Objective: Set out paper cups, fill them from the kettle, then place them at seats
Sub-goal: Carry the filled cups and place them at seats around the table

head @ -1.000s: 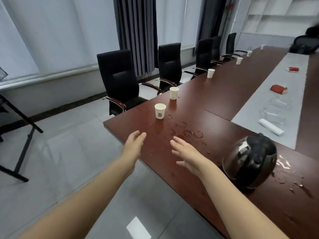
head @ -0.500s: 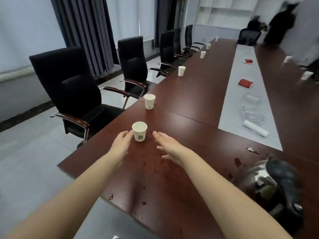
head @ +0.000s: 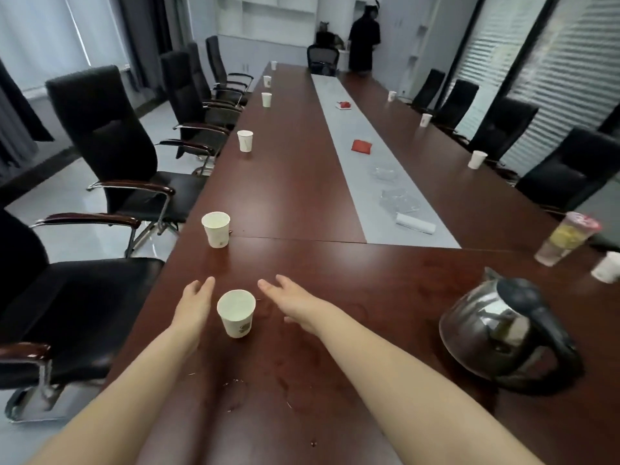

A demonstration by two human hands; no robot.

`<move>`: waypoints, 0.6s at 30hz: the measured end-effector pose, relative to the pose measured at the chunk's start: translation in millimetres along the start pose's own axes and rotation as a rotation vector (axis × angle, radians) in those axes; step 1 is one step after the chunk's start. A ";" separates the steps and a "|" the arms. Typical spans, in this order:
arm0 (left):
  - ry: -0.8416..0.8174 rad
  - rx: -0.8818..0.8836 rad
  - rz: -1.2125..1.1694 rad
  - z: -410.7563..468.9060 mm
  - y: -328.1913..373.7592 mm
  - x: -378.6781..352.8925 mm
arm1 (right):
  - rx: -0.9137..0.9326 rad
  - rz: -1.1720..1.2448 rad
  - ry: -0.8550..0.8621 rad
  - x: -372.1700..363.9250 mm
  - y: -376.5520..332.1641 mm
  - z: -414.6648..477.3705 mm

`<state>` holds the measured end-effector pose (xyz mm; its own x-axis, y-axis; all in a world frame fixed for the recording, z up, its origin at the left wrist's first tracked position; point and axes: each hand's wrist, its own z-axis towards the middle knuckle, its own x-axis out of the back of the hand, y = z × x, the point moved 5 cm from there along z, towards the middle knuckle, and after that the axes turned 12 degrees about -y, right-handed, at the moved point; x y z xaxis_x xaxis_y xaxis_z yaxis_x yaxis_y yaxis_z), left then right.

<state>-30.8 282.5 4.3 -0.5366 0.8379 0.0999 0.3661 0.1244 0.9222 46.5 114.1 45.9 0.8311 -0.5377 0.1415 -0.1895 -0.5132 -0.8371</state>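
Near table (head: 295,182) edge: paper cup (head: 236,312) upright, mouth up.
Print: small brown mark, unreadable.
Left hand (head: 194,305): fingers straight, beside cup.
Right hand (head: 292,302): fingers straight, empty.

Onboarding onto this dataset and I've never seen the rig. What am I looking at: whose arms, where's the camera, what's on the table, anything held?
There is no machine here. These are a person's two bare arms, filmed by one wide-angle camera worn on the head, looking forward and down. The left hand and right hand are open on either side of a paper cup on the long wooden table. Neither grips it, so nothing is held. A steel kettle with a black handle stands to the right. More paper cups stand along both long edges; the next cup is by the left edge. A grey runner down the middle carries a red packet. Black chairs line the sides.
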 end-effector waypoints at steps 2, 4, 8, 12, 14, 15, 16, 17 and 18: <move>-0.005 0.019 0.007 10.8 -5.1 4.0 | -0.019 0.014 0.030 -1.1 2.9 10.7; -0.018 0.034 -0.001 20.8 -9.8 5.7 | -0.027 0.025 0.064 -2.5 6.6 21.6; -0.056 0.034 -0.030 37.6 -17.8 2.4 | -0.032 0.030 0.085 -9.5 16.4 49.1; -0.108 -0.028 0.014 48.1 -25.7 -9.3 | -0.007 0.055 0.079 -16.5 29.2 70.6; -0.134 -0.052 0.020 52.6 -29.9 -14.4 | 0.008 0.056 0.075 -20.1 34.7 79.8; -0.147 -0.055 0.020 55.2 -33.9 -15.8 | 0.013 0.065 0.067 -23.0 38.2 85.4; -0.163 -0.062 0.022 55.5 -35.1 -18.4 | 0.020 0.072 0.062 -24.4 40.5 88.3; -0.183 -0.068 0.028 56.0 -37.4 -21.3 | 0.025 0.077 0.053 -26.2 42.6 91.0; -0.202 -0.072 0.042 57.6 -40.7 -24.3 | 0.028 0.076 0.040 -28.3 44.9 93.7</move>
<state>11.0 287.7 -57.2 -0.3558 0.9320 0.0689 0.3256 0.0545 0.9439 63.5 168.9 -45.2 0.7934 -0.6008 0.0979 -0.2358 -0.4516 -0.8605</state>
